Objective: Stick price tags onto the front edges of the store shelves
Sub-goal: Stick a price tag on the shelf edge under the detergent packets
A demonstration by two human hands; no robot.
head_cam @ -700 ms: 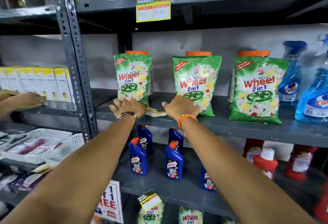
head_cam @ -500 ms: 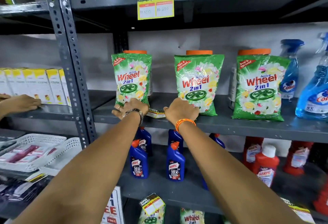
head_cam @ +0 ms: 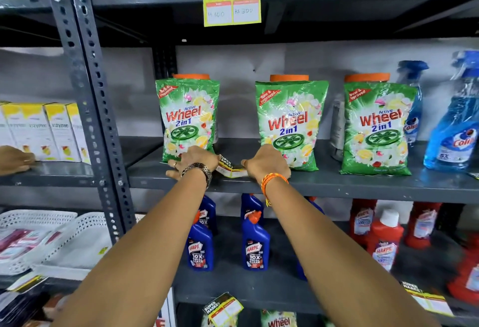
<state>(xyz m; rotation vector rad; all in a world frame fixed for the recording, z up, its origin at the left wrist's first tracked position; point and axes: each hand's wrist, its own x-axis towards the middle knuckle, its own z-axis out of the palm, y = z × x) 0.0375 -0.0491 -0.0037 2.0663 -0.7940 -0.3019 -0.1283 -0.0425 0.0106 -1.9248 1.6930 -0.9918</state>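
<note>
A yellow and green price tag (head_cam: 230,168) lies across the front edge of the middle grey shelf (head_cam: 350,184). My left hand (head_cam: 193,162), with a metal watch on the wrist, holds the tag's left end. My right hand (head_cam: 267,163), with an orange thread on the wrist, grips its right end. Most of the tag is hidden by my fingers. Another price tag (head_cam: 231,2) hangs from the upper shelf's front edge. Two more tags, one (head_cam: 224,310) at the centre and one (head_cam: 427,300) at the right, sit on the lower shelf's edge.
Three green Wheel detergent bags (head_cam: 291,124) stand on the middle shelf, blue spray bottles (head_cam: 452,124) to their right. Blue Harpic bottles (head_cam: 255,246) and red bottles (head_cam: 383,241) fill the shelf below. Another person's hand (head_cam: 14,159) rests on the left shelf by yellow boxes (head_cam: 44,132). White baskets (head_cam: 46,238) sit lower left.
Both my hands stay on the tag at the shelf edge, and the tag now shows more between them. The other person's hand has slid further left.
</note>
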